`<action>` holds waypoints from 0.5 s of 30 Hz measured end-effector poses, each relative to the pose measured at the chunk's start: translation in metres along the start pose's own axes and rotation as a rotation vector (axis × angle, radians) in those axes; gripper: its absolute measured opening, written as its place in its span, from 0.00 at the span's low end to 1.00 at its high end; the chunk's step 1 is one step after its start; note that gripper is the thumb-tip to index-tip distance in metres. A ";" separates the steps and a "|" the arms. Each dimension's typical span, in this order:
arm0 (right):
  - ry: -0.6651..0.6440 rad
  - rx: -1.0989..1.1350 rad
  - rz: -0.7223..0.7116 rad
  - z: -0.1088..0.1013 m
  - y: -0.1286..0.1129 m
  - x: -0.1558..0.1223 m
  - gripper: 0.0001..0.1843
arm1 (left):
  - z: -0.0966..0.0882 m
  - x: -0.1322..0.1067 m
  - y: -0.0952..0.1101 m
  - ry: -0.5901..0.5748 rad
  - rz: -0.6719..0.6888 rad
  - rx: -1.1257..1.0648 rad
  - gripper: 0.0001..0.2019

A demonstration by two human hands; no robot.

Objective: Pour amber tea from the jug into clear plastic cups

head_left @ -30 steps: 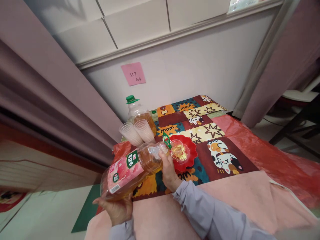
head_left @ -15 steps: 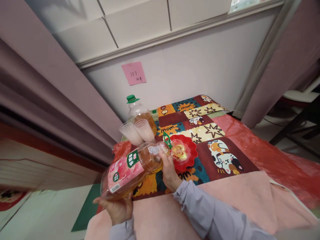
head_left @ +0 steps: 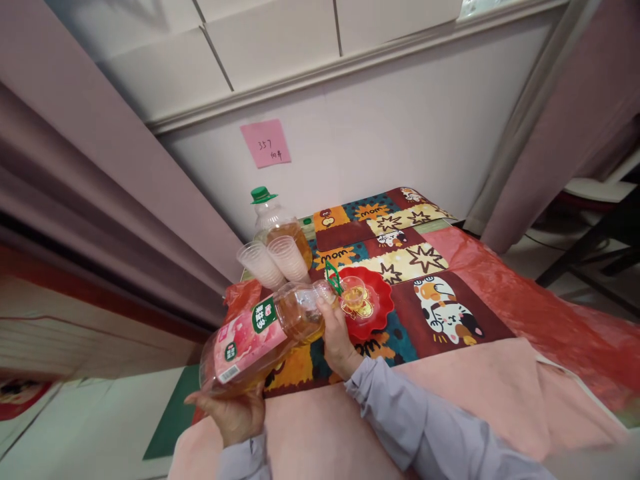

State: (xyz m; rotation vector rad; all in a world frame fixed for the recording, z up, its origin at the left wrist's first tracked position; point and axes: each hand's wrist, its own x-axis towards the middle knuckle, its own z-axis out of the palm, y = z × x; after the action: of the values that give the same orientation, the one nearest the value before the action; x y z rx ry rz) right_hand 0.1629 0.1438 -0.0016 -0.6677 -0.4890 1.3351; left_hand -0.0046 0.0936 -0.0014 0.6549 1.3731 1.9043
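Note:
A large clear bottle (head_left: 260, 337) of amber liquid with a pink label lies tilted, its neck pointing at a small clear cup (head_left: 354, 295) that stands on a red scalloped plate (head_left: 377, 307). My left hand (head_left: 233, 415) cups the bottle's base from below, fingers closed on it. My right hand (head_left: 336, 337) grips the bottle near its neck, by the green handle ring. Amber liquid shows in the cup.
A second bottle (head_left: 277, 227) with a green cap stands behind, with two stacked clear cups (head_left: 273, 261) lying in front of it. A patchwork cat cloth (head_left: 425, 293) covers the table, with pink cloth (head_left: 480, 393) nearer me and red plastic (head_left: 560, 320) to the right. A pink note (head_left: 265, 143) is on the wall.
The view has shifted slightly; both hands keep the bottle tilted over the cup in much the same pose.

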 end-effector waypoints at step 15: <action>-0.007 0.015 -0.011 -0.002 0.004 0.002 0.26 | 0.005 -0.006 0.005 -0.048 0.015 -0.032 0.63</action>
State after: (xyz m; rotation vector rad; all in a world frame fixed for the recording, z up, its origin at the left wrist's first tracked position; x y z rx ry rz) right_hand 0.1619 0.1461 -0.0053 -0.6472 -0.4873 1.3299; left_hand 0.0014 0.0911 0.0047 0.6925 1.3086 1.9059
